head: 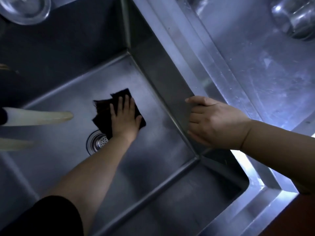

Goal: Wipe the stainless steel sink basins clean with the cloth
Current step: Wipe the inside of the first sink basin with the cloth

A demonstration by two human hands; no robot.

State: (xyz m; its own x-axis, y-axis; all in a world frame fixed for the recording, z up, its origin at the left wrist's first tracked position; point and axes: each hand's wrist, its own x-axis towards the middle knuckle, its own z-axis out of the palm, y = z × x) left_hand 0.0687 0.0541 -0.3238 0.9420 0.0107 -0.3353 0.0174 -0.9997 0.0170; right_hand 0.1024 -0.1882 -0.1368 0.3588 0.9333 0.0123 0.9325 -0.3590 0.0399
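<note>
Dark square cloth lies flat on the floor of the stainless steel sink basin, pressed by the left hand with fingers straight and spread. Round perforated drain strainer touches the cloth at 7 o'clock. Bare floor extends toward 5 o'clock. Right hand grips the basin's rim at 3 o'clock, fingers curled over the edge.

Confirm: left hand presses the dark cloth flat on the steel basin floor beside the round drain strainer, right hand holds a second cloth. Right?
Not quite. In the head view the right hand holds no cloth; it grips the steel sink rim. The left hand does press the dark cloth flat beside the round drain strainer.
</note>
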